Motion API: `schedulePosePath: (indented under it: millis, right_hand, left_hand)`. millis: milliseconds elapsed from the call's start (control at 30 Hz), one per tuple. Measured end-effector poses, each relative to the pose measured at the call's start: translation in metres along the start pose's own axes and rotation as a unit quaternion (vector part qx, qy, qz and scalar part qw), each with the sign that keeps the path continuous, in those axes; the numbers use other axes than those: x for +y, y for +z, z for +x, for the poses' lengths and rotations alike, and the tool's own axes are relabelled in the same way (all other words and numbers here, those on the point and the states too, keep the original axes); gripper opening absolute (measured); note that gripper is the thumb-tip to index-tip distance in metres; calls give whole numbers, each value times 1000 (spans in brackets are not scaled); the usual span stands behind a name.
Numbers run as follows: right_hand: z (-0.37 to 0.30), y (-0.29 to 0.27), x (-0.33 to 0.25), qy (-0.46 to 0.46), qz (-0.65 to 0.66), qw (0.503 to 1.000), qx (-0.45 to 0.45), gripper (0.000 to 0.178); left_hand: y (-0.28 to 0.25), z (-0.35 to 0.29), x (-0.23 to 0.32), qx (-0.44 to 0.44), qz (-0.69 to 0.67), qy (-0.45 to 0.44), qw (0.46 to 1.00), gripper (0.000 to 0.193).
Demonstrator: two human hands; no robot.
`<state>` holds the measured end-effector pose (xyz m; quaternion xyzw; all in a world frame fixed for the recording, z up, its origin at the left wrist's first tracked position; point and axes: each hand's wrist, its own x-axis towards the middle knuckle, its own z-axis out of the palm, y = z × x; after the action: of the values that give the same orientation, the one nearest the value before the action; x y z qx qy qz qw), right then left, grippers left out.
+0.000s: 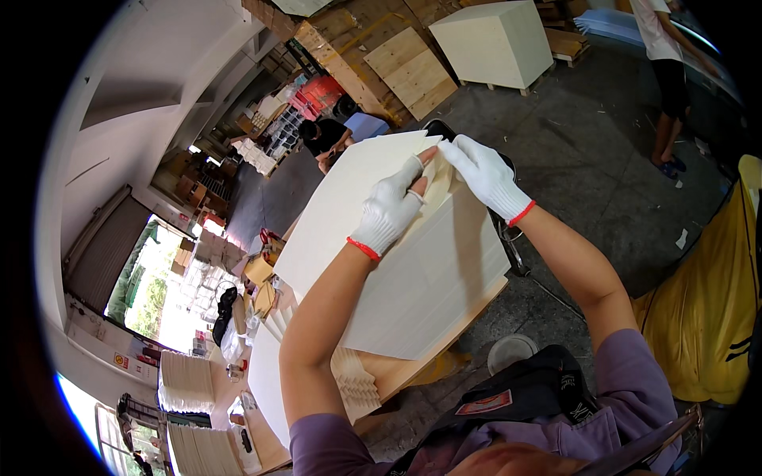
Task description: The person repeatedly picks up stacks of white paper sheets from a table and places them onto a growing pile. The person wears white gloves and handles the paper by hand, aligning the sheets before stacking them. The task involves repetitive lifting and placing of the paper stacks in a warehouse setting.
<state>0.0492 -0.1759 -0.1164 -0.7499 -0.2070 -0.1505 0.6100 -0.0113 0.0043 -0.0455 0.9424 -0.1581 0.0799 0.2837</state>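
A tall stack of large, cream-white sheets stood on a wooden desk in front of the person wearing the camera, with both gloved hands at its far right corner. The likeliest trouble was there: several upper sheets were bent and parted from those beneath, so a hard pull or an uneven hold could have creased or torn that corner. Pushing sideways might also have slid the top layers out of line, since the stack looked loose, and sheets leaving that side could have dropped to the grey floor. The bare fingertips could perhaps have been cut by the thin edges. The left hand, in a white knitted glove with a red cuff and some fingertips uncovered, lay across the top near the edge, partly spread, its bare digits apart and touching the lifted sheets. The right hand, gloved likewise, reached in from the other side with its fingers close together and nearly straight, their tips at the corner. Whether either hand actually pinched a sheet could not be told, because the gloves covered the contact.
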Motion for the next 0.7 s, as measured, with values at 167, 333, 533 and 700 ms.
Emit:
schedulePosePath:
  millis: [167,333,533,700]
  right_hand:
    - [1,3,6,-5,-10,1000,7,54]
    - [2,6,12,-21,-6,1000,20,51]
    - [0,4,9,-17,-7,1000,23,49]
    - [-2,-8,-12,3,17,996,92,38]
  left_hand:
    - [2,4,-10,-16,45,18,999,29]
    - [6,3,-9,-16,38,13,999,34]
    - [2,1,4,-30,48,3,998,41]
    - [6,-5,2,24,37,80,996,54]
